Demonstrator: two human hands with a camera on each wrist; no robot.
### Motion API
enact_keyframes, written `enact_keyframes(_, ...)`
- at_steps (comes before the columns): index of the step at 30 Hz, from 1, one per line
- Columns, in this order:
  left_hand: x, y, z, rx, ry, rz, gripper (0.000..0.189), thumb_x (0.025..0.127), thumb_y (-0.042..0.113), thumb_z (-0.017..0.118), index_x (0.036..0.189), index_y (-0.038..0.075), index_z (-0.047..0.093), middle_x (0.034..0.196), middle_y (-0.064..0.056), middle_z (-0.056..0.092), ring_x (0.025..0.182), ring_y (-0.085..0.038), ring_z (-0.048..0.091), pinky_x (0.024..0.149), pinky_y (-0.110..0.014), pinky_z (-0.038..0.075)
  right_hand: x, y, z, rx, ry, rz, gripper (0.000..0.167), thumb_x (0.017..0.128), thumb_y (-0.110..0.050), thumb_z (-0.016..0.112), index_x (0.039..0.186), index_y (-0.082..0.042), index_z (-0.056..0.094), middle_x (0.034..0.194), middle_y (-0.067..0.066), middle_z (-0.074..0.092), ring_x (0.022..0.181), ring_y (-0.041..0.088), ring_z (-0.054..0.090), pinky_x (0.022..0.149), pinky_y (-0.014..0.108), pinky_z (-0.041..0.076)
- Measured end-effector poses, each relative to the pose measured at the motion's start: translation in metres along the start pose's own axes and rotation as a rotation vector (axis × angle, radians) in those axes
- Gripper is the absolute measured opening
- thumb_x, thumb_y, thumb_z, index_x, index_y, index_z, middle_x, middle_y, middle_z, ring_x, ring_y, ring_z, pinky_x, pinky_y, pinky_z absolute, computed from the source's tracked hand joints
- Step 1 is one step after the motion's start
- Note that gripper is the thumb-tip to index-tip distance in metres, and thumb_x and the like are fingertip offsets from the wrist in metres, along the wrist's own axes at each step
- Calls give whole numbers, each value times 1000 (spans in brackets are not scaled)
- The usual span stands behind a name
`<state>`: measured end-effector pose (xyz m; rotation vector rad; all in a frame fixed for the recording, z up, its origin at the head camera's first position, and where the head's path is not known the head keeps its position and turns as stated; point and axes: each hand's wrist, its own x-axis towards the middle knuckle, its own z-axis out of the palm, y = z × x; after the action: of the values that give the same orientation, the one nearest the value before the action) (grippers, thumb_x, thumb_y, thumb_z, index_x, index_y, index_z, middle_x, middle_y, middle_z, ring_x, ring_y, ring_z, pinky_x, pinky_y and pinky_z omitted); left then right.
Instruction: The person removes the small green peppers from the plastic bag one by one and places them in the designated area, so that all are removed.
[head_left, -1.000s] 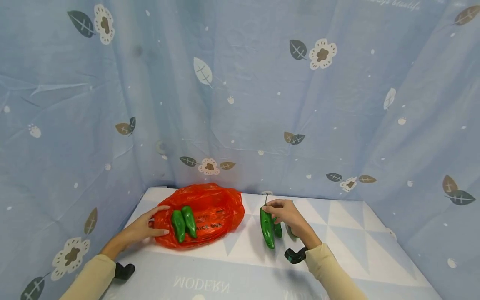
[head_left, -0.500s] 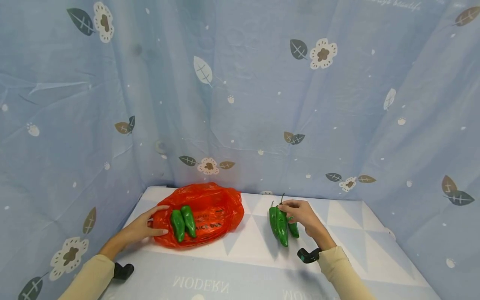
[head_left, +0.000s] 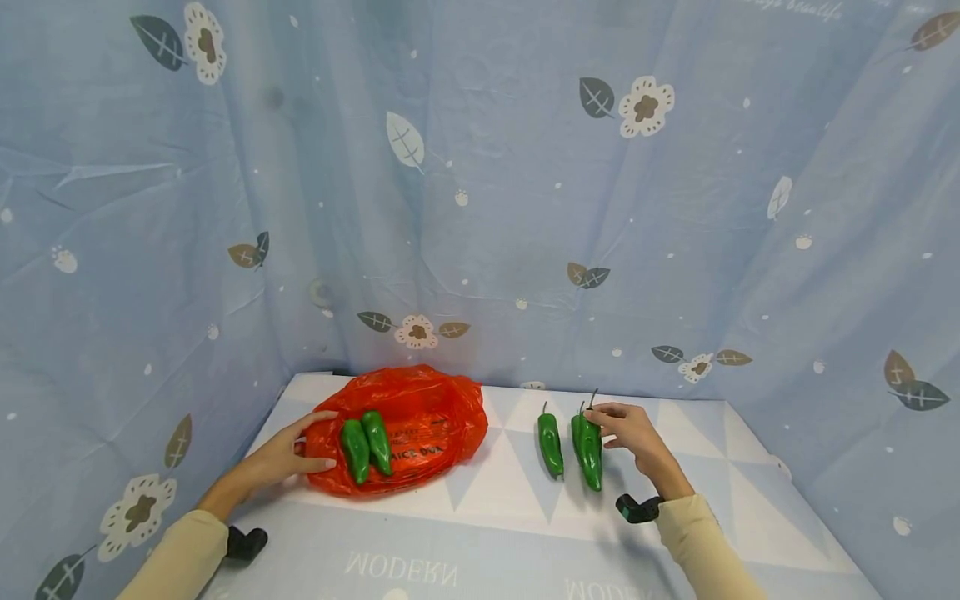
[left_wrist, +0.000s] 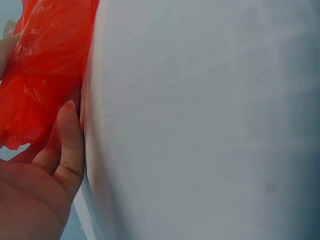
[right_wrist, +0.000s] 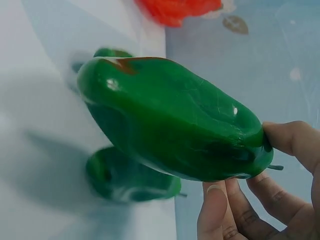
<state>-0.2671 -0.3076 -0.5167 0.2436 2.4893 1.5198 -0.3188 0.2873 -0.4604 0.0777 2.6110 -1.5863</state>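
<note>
In the head view, my left hand (head_left: 281, 458) holds the left edge of a red plastic bag (head_left: 450, 408), with fingers and thumb spread along it. Some of those fingers are hidden by the bag (left_wrist: 50, 55) in the left wrist view. Two green peppers (head_left: 377, 443) lie side by side at the bag's left part. My right hand (head_left: 630, 433) pinches another green pepper (right_wrist: 170, 120) by its stem end, and its tip points down toward the table. Close behind it, partly covered, is a further pepper (right_wrist: 132, 175). One more pepper (head_left: 550, 446) lies to the left.
A white and pale-blue patterned cloth (head_left: 465, 533) covers the table. Blue floral curtain (head_left: 510, 208) hangs behind and at both sides, close to the table's back edge. Black wrist devices (head_left: 637, 508) sit by both sleeves.
My right hand has moved to the right with the pepper, bringing the pepper on the left fully into sight. The left hand, the bag and its two peppers stay in place.
</note>
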Motion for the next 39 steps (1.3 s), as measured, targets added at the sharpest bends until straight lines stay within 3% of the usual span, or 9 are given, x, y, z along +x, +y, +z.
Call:
enact_keyframes(11, 1, -2, 0, -15, 1, 8, 87, 88, 23, 84, 158, 11, 33, 153, -33, 36, 129, -47, 51, 102, -53, 51, 6, 18, -18, -31, 49, 32, 60, 96, -44, 73, 133, 2, 63, 117, 12, 67, 95, 23, 63, 84, 42, 59)
enact_keyframes(30, 1, -3, 2, 7, 24, 0, 88, 86, 26, 85, 158, 11, 35, 156, -32, 32, 133, -49, 46, 105, -57, 47, 21, 46, -29, -12, 92, 117, 58, 100, -35, 68, 138, 7, 57, 128, 20, 61, 105, 29, 59, 92, 45, 55)
enact_keyframes(39, 1, -1, 2, 13, 21, -40, 90, 86, 28, 86, 158, 14, 35, 157, -32, 31, 134, -50, 45, 105, -56, 48, 30, 53, -27, 8, 117, 156, 56, 100, -33, 68, 138, 6, 58, 129, 20, 61, 102, 26, 58, 86, 37, 54)
